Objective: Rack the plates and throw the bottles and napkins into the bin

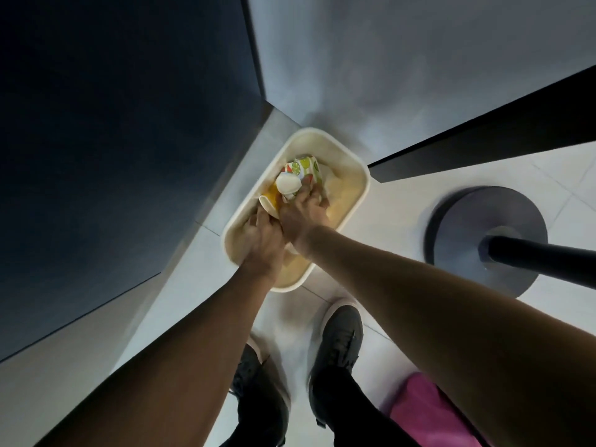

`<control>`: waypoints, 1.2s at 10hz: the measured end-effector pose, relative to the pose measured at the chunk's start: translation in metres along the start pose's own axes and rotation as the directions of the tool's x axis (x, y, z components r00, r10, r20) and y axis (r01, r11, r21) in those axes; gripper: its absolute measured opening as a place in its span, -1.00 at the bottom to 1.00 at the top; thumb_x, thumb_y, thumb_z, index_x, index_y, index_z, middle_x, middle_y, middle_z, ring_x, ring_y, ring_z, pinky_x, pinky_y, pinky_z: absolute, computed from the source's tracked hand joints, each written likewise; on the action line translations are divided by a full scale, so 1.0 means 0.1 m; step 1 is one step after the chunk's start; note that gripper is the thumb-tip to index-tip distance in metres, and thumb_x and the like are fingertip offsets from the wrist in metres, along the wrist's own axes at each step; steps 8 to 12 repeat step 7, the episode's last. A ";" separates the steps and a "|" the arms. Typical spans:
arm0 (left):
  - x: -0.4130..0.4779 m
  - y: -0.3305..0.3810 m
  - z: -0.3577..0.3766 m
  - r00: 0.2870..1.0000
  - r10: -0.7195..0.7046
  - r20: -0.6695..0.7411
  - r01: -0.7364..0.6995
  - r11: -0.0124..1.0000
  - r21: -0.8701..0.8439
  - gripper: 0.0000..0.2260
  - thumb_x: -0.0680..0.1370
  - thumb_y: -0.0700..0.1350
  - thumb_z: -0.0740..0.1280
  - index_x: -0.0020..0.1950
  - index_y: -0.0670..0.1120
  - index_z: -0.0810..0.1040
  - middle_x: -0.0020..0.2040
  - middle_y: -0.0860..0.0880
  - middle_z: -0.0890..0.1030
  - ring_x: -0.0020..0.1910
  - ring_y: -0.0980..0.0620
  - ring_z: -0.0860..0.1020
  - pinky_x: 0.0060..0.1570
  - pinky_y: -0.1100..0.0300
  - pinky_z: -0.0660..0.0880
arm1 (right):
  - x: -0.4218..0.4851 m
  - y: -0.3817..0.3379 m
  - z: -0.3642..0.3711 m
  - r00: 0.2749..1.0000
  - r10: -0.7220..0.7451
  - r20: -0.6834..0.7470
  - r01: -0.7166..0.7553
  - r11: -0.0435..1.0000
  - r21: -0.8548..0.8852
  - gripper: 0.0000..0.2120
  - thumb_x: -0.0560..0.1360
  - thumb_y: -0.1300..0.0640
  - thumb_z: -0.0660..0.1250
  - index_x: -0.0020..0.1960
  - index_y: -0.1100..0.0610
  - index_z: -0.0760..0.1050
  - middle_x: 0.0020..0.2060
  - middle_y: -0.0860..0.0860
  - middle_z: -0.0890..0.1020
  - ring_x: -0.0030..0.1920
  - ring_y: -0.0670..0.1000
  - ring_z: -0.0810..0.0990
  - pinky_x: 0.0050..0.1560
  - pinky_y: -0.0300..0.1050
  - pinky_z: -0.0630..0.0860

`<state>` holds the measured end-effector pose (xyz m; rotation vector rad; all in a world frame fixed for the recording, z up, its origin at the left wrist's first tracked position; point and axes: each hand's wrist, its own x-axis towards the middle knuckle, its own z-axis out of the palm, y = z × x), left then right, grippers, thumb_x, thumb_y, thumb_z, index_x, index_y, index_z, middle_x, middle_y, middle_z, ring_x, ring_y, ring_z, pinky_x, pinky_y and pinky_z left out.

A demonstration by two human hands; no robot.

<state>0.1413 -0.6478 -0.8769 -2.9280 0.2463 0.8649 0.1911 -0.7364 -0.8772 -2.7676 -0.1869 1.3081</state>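
Note:
A cream rectangular bin (361,175) stands on the floor in a corner. Both my hands reach down into its mouth. My right hand (304,217) grips a bottle (301,171) with a white cap and a fruit-printed label, held over the bin. My left hand (263,241) holds a second bottle (271,198) with orange contents, mostly hidden behind my fingers. A crumpled white napkin (332,180) lies inside the bin behind the bottles.
A dark blue cabinet (113,140) rises on the left and a grey wall (403,59) at the back. A round dark table base (483,233) with its pole stands on the right. My shoes (338,343) are just before the bin. Pink cloth (429,411) shows lower right.

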 end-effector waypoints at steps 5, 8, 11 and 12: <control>-0.79 -0.16 -0.65 0.993 -0.075 -0.087 0.017 0.846 -0.532 -0.38 0.55 -0.13 0.40 0.54 -0.09 0.19 0.58 0.01 0.11 0.45 -0.11 0.33 0.12 -0.09 0.57 | -1.01 0.71 -0.75 0.948 -0.315 -0.052 0.308 0.945 -0.111 -0.21 0.54 -0.18 0.31 0.58 -0.22 -0.11 0.52 0.24 -0.36 0.51 0.39 -0.28 0.52 0.33 -0.08; -1.07 -0.11 -0.83 0.957 -0.271 -0.101 0.115 0.678 -0.726 -0.46 0.57 -0.12 0.39 0.49 -0.07 0.26 0.50 -0.03 0.29 0.37 -0.13 0.42 0.16 -0.08 0.55 | -1.41 0.77 -0.89 0.910 -0.382 -0.161 0.385 0.923 -0.010 -0.31 0.56 -0.11 0.31 0.58 -0.10 0.07 0.57 0.20 -0.11 0.57 0.28 -0.07 0.52 0.19 0.13; -1.07 -0.11 -0.83 0.957 -0.271 -0.101 0.115 0.678 -0.726 -0.46 0.57 -0.12 0.39 0.49 -0.07 0.26 0.50 -0.03 0.29 0.37 -0.13 0.42 0.16 -0.08 0.55 | -1.41 0.77 -0.89 0.910 -0.382 -0.161 0.385 0.923 -0.010 -0.31 0.56 -0.11 0.31 0.58 -0.10 0.07 0.57 0.20 -0.11 0.57 0.28 -0.07 0.52 0.19 0.13; -1.07 -0.11 -0.83 0.957 -0.271 -0.101 0.115 0.678 -0.726 -0.46 0.57 -0.12 0.39 0.49 -0.07 0.26 0.50 -0.03 0.29 0.37 -0.13 0.42 0.16 -0.08 0.55 | -1.41 0.77 -0.89 0.910 -0.382 -0.161 0.385 0.923 -0.010 -0.31 0.56 -0.11 0.31 0.58 -0.10 0.07 0.57 0.20 -0.11 0.57 0.28 -0.07 0.52 0.19 0.13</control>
